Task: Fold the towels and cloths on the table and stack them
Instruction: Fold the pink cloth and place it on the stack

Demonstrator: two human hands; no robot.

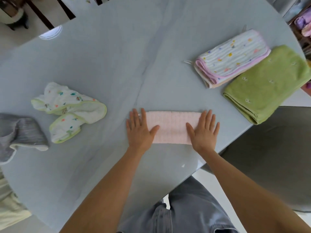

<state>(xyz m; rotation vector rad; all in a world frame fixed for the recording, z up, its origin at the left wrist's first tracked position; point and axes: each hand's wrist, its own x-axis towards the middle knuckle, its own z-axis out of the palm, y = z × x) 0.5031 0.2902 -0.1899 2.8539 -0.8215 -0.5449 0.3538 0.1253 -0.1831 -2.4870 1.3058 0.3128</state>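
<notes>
Left hand [140, 130] and right hand [204, 131] lie flat, fingers straight and spread, each pressing one end of a pale pink cloth [172, 127]. The cloth is folded into a long strip near the front edge of the grey desk [109, 56]; its two ends are hidden under the palms. To the left, apart from the strip, lies a crumpled white cloth with green trim [67, 110], and beyond it a rumpled grey cloth [21, 133] at the frame edge. Far right, a folded striped cloth with pink binding [232, 58] rests on what appears to be another folded piece. Just beside it lies a folded green towel [267, 83], reaching the desk edge.
</notes>
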